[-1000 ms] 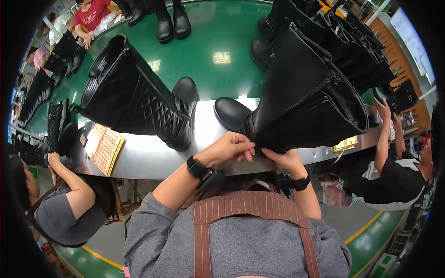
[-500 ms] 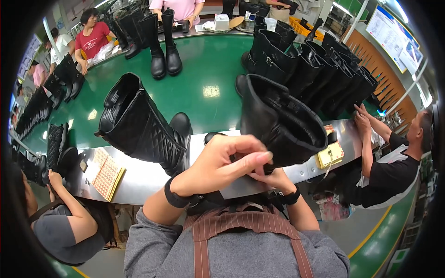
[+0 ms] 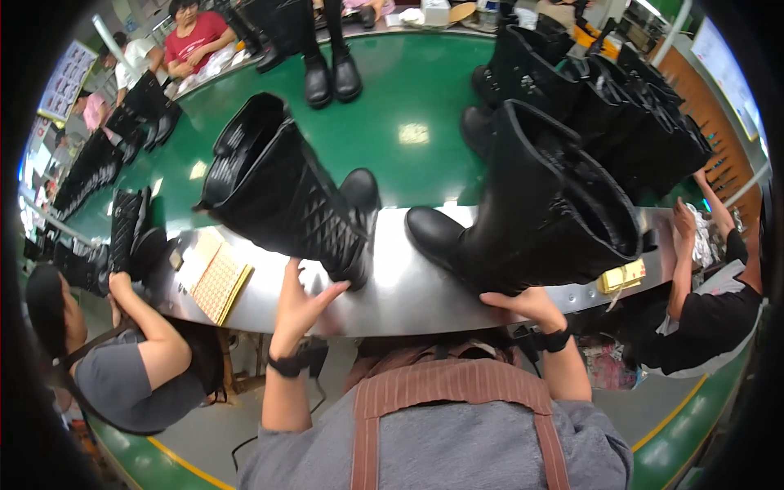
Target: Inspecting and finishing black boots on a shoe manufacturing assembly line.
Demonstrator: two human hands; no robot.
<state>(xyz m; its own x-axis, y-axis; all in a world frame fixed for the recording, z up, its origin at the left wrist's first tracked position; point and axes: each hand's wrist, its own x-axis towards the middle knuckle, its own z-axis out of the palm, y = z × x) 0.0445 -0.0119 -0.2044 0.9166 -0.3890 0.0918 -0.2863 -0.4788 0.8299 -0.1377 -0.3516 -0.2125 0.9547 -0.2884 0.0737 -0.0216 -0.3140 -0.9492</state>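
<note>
Two tall black boots stand on the metal edge of the worktable before me. The left boot (image 3: pixel 265 192) has a quilted shank and an open top. My left hand (image 3: pixel 300 306) is beside its heel, thumb spread and fingers stretched upward; whether it touches the boot I cannot tell. The smoother right boot (image 3: pixel 543 216) points its toe left and its wide top opens toward me. Below its shaft is my right hand (image 3: pixel 529 306), thumb stretched out along the boot's lower edge. That hand's fingertips are hidden by the boot.
Several black boots (image 3: pixel 604 122) crowd the right side of the green tabletop (image 3: pixel 400 90); another pair (image 3: pixel 331 77) stands at the back. Printed yellow pads (image 3: pixel 220 282) lie left, a tied yellow bundle (image 3: pixel 622 276) right. Co-workers sit close on both sides.
My left hand has moved from in front of the right boot to the left boot's heel, and its fingers have spread. The right boot's toe has come into fuller view. The whole view has shifted.
</note>
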